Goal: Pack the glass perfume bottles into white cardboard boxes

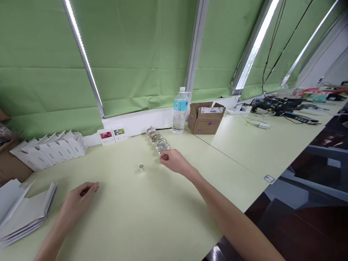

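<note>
My right hand [176, 161] is closed at the near end of a row of shiny, silver-wrapped pieces [157, 139] on the table. Its fingertips curl inward, so what they grip, if anything, is hidden. To the left of that hand a small silver metal cylinder [141, 168] stands upright, apart from both hands. My left hand [80, 199] is low over the table at the left, thumb and fingers drawn together, with nothing visible in them. Beside it, further left, lies a stack of white paper or flattened white packaging [29, 210].
Several white boxes [51, 150] stand in a row at the back left, near two picture cards [112, 135]. A water bottle [179, 112] and an open cardboard box [206, 119] are at the back. Cables and electronics [285, 107] lie far right. A table seam [225, 154] runs diagonally.
</note>
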Action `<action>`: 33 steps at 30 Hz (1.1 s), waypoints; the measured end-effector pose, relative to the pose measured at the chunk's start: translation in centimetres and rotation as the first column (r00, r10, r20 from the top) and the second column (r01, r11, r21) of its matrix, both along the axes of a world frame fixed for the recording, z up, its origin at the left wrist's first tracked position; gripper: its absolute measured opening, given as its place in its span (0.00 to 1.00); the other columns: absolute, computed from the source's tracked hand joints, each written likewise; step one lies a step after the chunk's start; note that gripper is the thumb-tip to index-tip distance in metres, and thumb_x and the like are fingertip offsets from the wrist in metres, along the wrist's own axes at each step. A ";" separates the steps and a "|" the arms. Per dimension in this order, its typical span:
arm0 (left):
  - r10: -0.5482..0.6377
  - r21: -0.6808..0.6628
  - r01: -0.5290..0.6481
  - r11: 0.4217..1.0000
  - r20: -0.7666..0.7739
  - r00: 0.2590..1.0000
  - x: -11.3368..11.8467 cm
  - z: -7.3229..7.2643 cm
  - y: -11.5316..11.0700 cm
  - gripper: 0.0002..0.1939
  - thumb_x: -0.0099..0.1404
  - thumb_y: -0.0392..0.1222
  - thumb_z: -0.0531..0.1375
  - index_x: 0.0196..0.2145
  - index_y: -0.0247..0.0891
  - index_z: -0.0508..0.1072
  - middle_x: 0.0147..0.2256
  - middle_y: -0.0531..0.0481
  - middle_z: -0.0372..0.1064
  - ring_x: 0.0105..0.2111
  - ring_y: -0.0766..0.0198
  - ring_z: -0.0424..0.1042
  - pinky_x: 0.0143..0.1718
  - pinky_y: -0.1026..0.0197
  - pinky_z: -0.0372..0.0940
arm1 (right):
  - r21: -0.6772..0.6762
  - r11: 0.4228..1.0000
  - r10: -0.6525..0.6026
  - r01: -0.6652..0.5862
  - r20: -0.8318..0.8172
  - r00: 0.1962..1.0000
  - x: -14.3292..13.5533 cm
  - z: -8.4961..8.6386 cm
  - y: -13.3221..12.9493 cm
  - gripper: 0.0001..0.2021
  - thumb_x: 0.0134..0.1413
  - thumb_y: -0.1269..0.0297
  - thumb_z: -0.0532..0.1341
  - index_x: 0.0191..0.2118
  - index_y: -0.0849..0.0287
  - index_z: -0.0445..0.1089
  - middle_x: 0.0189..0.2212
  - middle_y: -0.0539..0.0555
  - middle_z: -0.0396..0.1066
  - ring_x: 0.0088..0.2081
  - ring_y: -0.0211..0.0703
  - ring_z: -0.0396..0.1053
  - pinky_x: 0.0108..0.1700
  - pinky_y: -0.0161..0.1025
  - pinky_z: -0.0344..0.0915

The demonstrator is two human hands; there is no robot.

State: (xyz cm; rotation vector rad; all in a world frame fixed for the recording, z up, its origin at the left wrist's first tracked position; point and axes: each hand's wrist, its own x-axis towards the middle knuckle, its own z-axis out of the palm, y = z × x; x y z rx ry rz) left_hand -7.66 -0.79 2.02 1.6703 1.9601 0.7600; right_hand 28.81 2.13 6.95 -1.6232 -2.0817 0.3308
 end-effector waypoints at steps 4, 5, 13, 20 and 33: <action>-0.026 0.022 0.027 0.999 -0.041 0.999 -0.2 -0.3 0.1 0.25 0.54 0.65 0.54 0.29 0.39 0.74 0.26 0.50 0.71 0.26 0.60 0.66 0.26 0.63 0.57 | -0.004 0.997 -0.079 0.079 -0.099 0.992 2.6 0.1 -0.6 0.13 0.53 0.64 0.52 0.30 0.57 0.75 0.25 0.49 0.72 0.27 0.37 0.64 0.28 0.32 0.56; -0.038 0.030 0.039 0.999 -0.049 0.998 -0.3 -0.4 0.1 0.25 0.55 0.65 0.54 0.29 0.39 0.74 0.25 0.50 0.70 0.25 0.60 0.66 0.26 0.63 0.57 | -0.011 0.996 -0.089 0.088 -0.105 0.990 3.1 -0.3 -0.8 0.13 0.53 0.64 0.52 0.30 0.57 0.76 0.25 0.49 0.72 0.27 0.37 0.64 0.29 0.32 0.56; -0.052 0.114 0.054 0.992 -0.025 0.998 -0.3 -0.2 -0.1 0.24 0.51 0.64 0.56 0.27 0.40 0.75 0.24 0.50 0.70 0.26 0.58 0.68 0.24 0.62 0.59 | -0.085 0.980 -0.192 0.182 -0.118 0.974 4.6 -3.9 -0.7 0.11 0.53 0.65 0.55 0.38 0.57 0.73 0.28 0.49 0.74 0.29 0.39 0.69 0.32 0.33 0.61; -0.043 0.072 0.045 0.996 -0.030 0.999 -0.1 -0.1 -0.3 0.24 0.53 0.64 0.55 0.28 0.39 0.75 0.25 0.50 0.71 0.27 0.58 0.68 0.26 0.62 0.59 | 0.027 0.972 -0.234 0.233 0.152 0.960 3.7 -4.2 -0.5 0.10 0.56 0.68 0.54 0.38 0.57 0.71 0.35 0.52 0.74 0.36 0.42 0.69 0.36 0.33 0.58; -0.053 0.050 0.054 0.997 -0.025 0.998 -0.5 -0.6 -0.2 0.23 0.56 0.63 0.54 0.31 0.39 0.74 0.30 0.50 0.74 0.31 0.57 0.71 0.30 0.61 0.60 | 0.096 0.973 -0.228 0.208 0.363 0.903 3.2 -4.2 -0.3 0.12 0.61 0.67 0.51 0.37 0.55 0.72 0.34 0.54 0.74 0.43 0.46 0.66 0.39 0.36 0.56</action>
